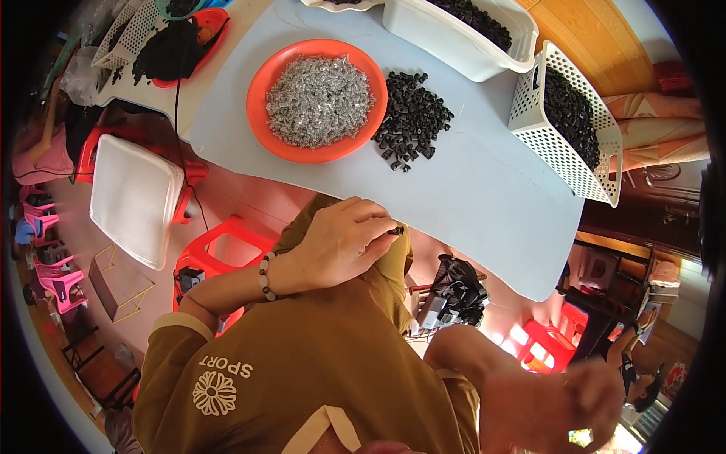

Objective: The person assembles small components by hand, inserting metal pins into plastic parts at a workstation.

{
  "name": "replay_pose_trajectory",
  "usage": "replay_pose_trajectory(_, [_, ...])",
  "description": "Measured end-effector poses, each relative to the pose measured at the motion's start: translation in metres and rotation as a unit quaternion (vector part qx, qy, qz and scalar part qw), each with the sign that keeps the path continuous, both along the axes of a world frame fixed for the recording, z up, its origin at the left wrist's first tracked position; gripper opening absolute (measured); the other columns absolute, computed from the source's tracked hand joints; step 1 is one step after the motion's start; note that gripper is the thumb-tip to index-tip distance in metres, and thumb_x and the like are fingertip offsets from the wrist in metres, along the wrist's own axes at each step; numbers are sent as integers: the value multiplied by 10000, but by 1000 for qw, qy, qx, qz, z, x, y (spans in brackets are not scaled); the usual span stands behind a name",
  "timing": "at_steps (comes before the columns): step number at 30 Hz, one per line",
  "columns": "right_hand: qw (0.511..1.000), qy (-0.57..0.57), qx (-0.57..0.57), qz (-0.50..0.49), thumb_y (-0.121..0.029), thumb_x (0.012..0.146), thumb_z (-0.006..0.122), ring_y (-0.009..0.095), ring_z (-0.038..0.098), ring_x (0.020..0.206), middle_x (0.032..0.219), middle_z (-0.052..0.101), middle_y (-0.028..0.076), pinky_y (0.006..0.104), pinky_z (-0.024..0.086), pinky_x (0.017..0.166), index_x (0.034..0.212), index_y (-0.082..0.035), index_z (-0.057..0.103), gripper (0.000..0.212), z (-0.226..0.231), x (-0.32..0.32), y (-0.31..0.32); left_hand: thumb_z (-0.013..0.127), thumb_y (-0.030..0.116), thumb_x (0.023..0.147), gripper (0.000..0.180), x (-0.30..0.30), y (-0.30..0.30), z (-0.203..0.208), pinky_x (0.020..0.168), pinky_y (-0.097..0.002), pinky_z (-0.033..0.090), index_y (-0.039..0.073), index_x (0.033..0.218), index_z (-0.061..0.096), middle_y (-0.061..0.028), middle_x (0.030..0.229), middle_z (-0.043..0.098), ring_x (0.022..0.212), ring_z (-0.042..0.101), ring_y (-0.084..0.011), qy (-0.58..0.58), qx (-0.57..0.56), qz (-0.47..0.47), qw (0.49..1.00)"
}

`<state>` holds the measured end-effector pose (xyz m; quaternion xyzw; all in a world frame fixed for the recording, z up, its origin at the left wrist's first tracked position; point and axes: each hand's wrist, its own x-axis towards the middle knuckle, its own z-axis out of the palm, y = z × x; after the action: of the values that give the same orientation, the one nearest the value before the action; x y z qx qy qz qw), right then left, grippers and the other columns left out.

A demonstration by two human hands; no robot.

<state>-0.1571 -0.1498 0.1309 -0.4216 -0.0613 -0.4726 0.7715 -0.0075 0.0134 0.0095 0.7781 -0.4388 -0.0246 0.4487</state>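
Note:
My left hand (344,236), with a beaded bracelet (265,275) on its wrist, is over my lap just short of the table's near edge. Its thumb and fingers pinch a small black plastic piece (395,231). My right hand (560,401) is at the lower right, away from the table and smeared by motion, so its fingers cannot be made out. On the pale blue table (484,227), a red bowl (261,136) holds many small clear plastic pieces (318,98). Beside it lies a loose heap of small black pieces (412,121).
A white bin (454,53) and a perforated white basket (529,113) hold more black pieces at the far right. A red stool (227,242) stands left of my legs, and a white-topped seat (136,200) farther left. A black bundle (457,291) sits below the table's edge.

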Motion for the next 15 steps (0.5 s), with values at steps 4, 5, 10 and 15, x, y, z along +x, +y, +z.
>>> replay_pose_trajectory(4, [863, -203, 149, 438, -461, 892, 590, 215, 511, 1041, 1117, 569, 63, 400, 407, 864, 1118, -153, 574, 382, 45, -12, -9, 755, 55, 777, 200, 2, 1, 1, 610, -323, 522, 55, 963, 682, -67, 947, 675, 747, 650, -231, 16, -13, 15, 1000])
replay_pose_trajectory(5, [785, -244, 184, 539, -436, 913, 579, 205, 538, 1055, 1150, 587, 56, 398, 430, 880, 1164, -158, 580, 374, 51, -10, -10, 755, 55, 777, 200, 4, 5, 0, 610, -323, 522, 55, 963, 682, -67, 947, 675, 747, 650, -231, 19, -12, 25, 999])
replay_pose_trajectory(10, [755, -369, 239, 486, -357, 960, 548, 203, 643, 999, 1186, 639, 83, 322, 522, 818, 1287, -125, 578, 403, 66, 23, 30, 729, 40, 813, 192, 9, 1, 3, 595, -296, 521, 26, 999, 683, -87, 959, 677, 715, 657, -199, 57, -7, 2, 998])
replay_pose_trajectory(15, [737, -353, 239, 524, -363, 965, 524, 204, 620, 1043, 1208, 626, 89, 332, 489, 865, 1308, -114, 557, 425, 66, 29, 32, 731, 52, 818, 167, 16, 6, 2, 586, -289, 520, 15, 976, 691, -89, 936, 681, 693, 658, -193, 66, -12, 20, 998])
